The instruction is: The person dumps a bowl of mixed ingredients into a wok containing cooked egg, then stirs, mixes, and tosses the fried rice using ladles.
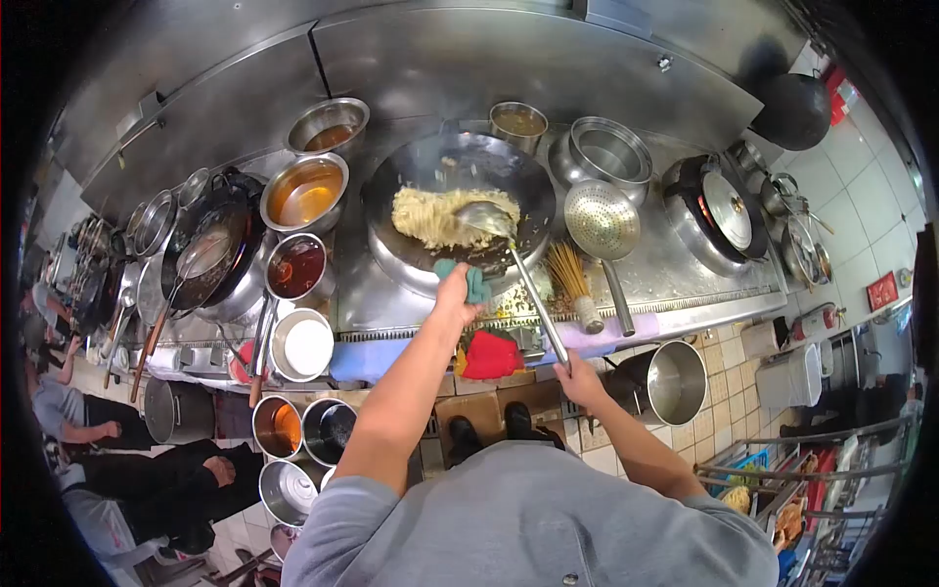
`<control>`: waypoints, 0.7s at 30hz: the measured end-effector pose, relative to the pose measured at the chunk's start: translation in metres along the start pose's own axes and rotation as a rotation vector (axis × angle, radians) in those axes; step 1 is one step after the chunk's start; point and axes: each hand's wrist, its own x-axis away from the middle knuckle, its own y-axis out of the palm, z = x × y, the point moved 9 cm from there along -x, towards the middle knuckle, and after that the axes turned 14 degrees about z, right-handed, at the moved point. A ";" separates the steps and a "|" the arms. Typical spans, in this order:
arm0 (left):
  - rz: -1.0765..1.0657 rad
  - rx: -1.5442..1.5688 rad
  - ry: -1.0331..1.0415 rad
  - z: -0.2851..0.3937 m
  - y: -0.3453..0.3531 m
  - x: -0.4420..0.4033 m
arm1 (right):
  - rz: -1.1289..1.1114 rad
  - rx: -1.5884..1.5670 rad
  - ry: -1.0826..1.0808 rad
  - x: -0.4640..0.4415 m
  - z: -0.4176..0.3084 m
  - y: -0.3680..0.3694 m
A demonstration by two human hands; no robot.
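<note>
My left hand (455, 293) is closed on a folded green cloth (477, 285) at the near rim of a large black wok (533, 176). Whatever part of the wok lies under the cloth is hidden. My right hand (581, 382) grips the end of a long metal ladle (531, 292), whose bowl rests among pale yellow food (425, 217) in the wok. The food looks like rice or short noodles; I cannot tell which. A few bits of it show higher up against the wok's far wall, with some haze over them.
Right of the wok lie a bamboo brush (572, 279) and a perforated skimmer (602, 220). Bowls of orange liquid (307, 193) and dark red sauce (295, 267) stand at left. A red cloth (491, 355) hangs at the front edge. A deep pot (675, 382) stands lower right. Other people are at far left.
</note>
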 end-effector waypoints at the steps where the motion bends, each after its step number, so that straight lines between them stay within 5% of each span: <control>1: 0.010 0.007 -0.002 0.002 -0.004 -0.018 | -0.052 -0.067 0.029 0.003 0.009 0.017; 3: -0.149 0.046 -0.098 0.005 -0.001 -0.023 | -0.008 -0.139 -0.009 -0.015 0.003 0.016; 5: -0.091 0.076 -0.135 0.000 -0.021 -0.001 | 0.008 -0.112 0.021 -0.038 -0.006 -0.005; 7: -0.421 -0.011 -0.307 -0.026 -0.034 0.041 | 0.039 -0.137 -0.037 -0.069 -0.022 -0.035; 9: -0.416 -0.115 -0.250 -0.059 -0.077 0.065 | -0.090 -0.144 0.184 -0.105 -0.054 -0.063; 13: -0.107 -0.241 -0.021 -0.131 -0.193 0.097 | 0.138 -0.143 -0.275 -0.246 -0.084 -0.026; 16: 0.212 -0.211 0.050 -0.212 -0.313 0.095 | -0.109 -0.227 -0.098 -0.273 -0.136 0.024; 18: 0.401 -0.347 0.044 -0.249 -0.359 0.131 | -0.355 -0.706 0.106 -0.253 -0.149 0.062; 21: 0.513 -0.392 0.159 -0.304 -0.393 0.178 | -0.557 -0.434 -0.037 -0.194 -0.141 0.053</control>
